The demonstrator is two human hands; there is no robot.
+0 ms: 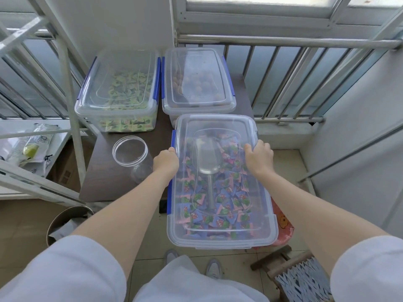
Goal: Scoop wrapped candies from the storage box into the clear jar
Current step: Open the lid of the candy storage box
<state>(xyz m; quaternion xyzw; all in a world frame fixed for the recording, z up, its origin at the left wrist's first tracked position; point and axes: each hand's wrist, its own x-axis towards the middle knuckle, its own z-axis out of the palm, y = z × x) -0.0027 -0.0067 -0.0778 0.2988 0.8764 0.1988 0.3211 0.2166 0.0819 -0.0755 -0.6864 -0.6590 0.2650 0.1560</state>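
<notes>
Left hand (166, 162) and right hand (259, 159) grip opposite edges of the lidded clear plastic storage box (222, 236) (wrapper print unreadable); open clear jar (130, 152) stands left.

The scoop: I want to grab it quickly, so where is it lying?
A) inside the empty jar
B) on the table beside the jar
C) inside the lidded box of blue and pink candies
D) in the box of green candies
C: the scoop shows through the clear lid on top of the candies, while the jar holds nothing.

Blue and pink wrapped candies (220, 199), blue latches (173, 139), dark brown table (102, 177).
</notes>
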